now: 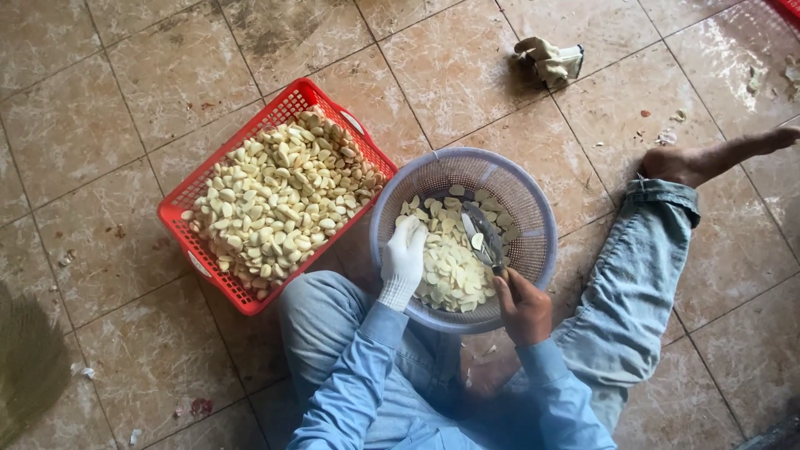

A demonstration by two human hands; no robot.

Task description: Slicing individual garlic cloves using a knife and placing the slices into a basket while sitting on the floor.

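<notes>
My left hand (404, 250), in a white glove, reaches into a round lilac basket (533, 208) holding several sliced garlic pieces (450, 271). Its fingers are curled at the slices on the basket's left side; I cannot tell if it grips one. My bare right hand (523, 307) rests at the basket's near rim, shut on the handle of a knife (482, 235) whose blade lies over the slices with a garlic piece on it. A red rectangular basket (208, 179) to the left is heaped with peeled garlic cloves (279, 196).
I sit on a tiled floor with my jeans-clad legs around the lilac basket; my bare right foot (708, 158) stretches to the right. A crumpled glove or cloth (550, 60) lies on the tiles at the back. Garlic scraps (667, 135) dot the floor.
</notes>
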